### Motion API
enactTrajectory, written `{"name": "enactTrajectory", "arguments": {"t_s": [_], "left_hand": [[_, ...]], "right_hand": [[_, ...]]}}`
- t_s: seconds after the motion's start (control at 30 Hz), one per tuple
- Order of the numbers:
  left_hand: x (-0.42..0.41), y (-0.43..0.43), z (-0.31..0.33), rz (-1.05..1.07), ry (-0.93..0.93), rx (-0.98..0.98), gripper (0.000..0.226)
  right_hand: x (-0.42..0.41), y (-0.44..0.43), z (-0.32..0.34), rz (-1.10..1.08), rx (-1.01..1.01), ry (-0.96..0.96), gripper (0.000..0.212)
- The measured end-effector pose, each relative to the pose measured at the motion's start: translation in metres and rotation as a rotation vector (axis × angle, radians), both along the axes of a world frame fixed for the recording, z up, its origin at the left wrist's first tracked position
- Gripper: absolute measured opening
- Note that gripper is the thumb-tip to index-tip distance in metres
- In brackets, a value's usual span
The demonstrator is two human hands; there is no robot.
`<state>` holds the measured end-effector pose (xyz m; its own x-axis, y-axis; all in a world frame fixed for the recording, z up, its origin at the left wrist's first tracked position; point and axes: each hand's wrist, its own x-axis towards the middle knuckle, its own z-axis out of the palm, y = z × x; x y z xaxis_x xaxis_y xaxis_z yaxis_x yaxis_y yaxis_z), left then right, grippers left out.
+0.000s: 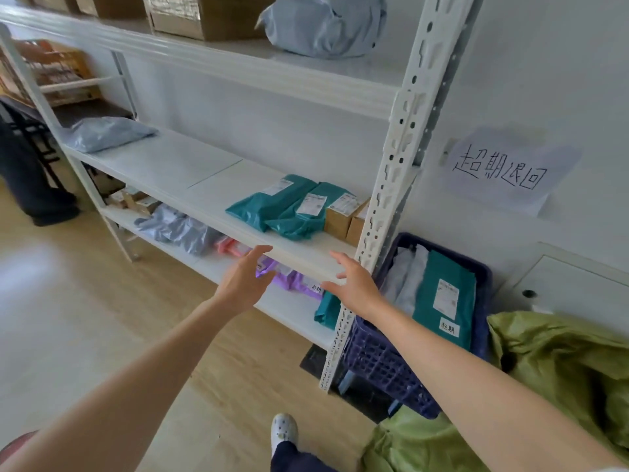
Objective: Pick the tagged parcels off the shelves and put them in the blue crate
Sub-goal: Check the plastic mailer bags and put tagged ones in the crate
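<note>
1 blue crate (pixel 381 364), 1 teal parcel (pixel 429 320) inside it, 2 cardboard boxes (pixel 337 222) (pixel 356 229), 1 purple parcel (pixel 299 280), 1 wall sign (pixel 503 172).

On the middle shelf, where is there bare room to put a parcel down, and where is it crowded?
Bare: the middle shelf between the grey parcel at its left end and the teal parcels. A narrow strip also runs along the front edge before them. Crowded: the right end, where teal parcels touch the cardboard boxes beside the post.
</note>
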<state>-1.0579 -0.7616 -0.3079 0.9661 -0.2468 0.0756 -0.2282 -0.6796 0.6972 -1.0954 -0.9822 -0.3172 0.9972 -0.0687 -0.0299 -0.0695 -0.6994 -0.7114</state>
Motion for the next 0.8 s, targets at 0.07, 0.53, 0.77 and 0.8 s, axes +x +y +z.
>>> {"name": "enactTrajectory", "arguments": {"t_s": [0.07,0.53,0.77,0.8], "left_hand": [[0.017,0.008,-0.005,0.017,0.008,-0.007,0.05],[0.199,0.04,-0.029,0.025,0.124,0.066,0.051],[0.271,0.046,-0.04,0.039,0.185,0.03,0.049],[0.278,0.048,-0.043,0.037,0.193,0.026,0.049]], "right_hand": [[0.018,0.006,-0.005,-0.01,0.026,0.019,0.071],[0.191,0.039,-0.044,-0.123,0.215,0.064,0.069],[0.253,0.047,-0.062,-0.195,0.268,0.12,0.068],[0.258,0.049,-0.064,-0.205,0.27,0.123,0.068]]}}
